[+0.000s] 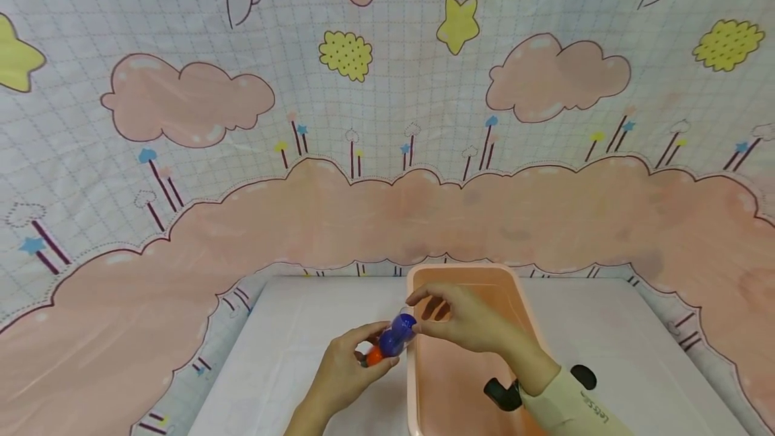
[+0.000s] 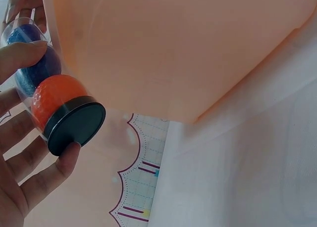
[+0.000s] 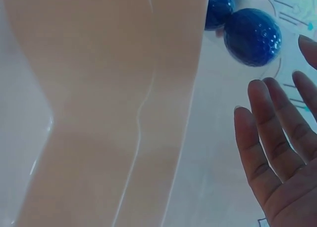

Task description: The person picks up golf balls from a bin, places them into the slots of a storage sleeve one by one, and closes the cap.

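My left hand [image 1: 343, 365] grips a clear tube holding two blue dimpled balls [image 1: 397, 335] and an orange ball [image 2: 57, 98], which look like golf balls. A black cap [image 2: 77, 125] closes the tube's lower end by the orange ball. The tube tilts, its blue-ball end up and toward my right hand. Close to that upper end is my right hand [image 1: 463, 318], with fingers spread and loosely bent. In the right wrist view its fingers [image 3: 270, 123] show apart from the blue balls [image 3: 252, 37], with nothing between them.
An orange-pink plastic bin [image 1: 414, 382] stands on the white table [image 1: 315, 301], just right of the tube and under my right forearm. Black pieces [image 1: 502, 395] show on both sides of the right wrist. Behind the table hangs a cloth [image 1: 387, 221] with printed clouds.
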